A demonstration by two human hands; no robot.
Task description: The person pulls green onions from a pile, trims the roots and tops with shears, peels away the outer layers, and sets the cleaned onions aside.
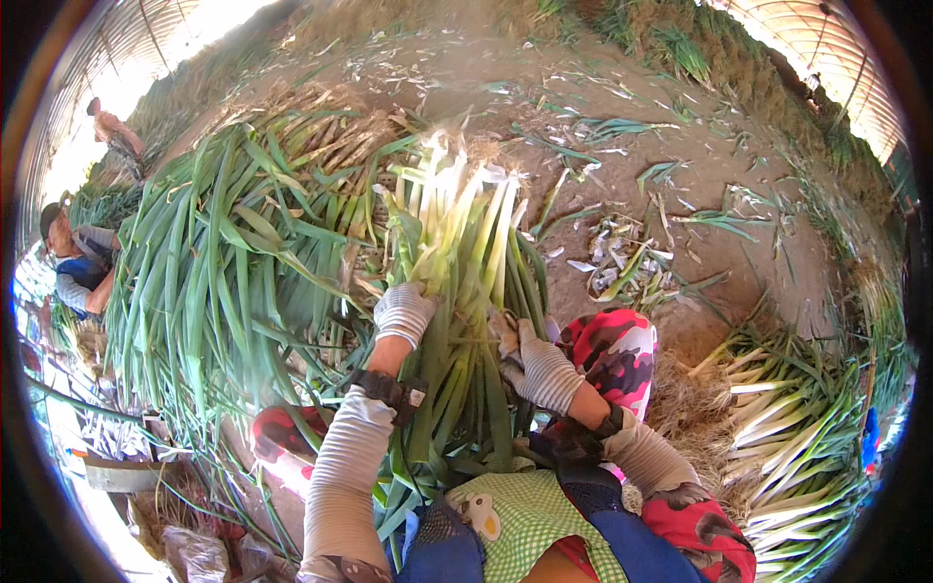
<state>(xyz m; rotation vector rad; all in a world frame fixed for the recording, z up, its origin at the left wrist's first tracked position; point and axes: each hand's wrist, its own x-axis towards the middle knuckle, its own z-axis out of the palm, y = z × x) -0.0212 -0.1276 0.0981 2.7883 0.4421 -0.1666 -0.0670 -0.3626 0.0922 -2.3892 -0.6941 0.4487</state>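
A bundle of long green onions [466, 270] lies in front of me, white ends pointing away and green leaves towards my lap. My left hand [405, 315], in a striped glove, presses on the bundle's left side, its fingers partly hidden at the stems. At the bundle's right side is my right hand [543, 364], also gloved, with its fingers curled; whether it grips stems or something else is unclear. A large heap of untrimmed green onions [211, 270] stands directly left of the bundle.
Peeled scraps [630, 266] litter the dirt floor. More green onions with pale stems [773, 430] lie at the right. A round container [120, 474] stands at the lower left, near plastic bags [195, 555]. One person [80, 262] sits at the left; another [116, 135] is farther back.
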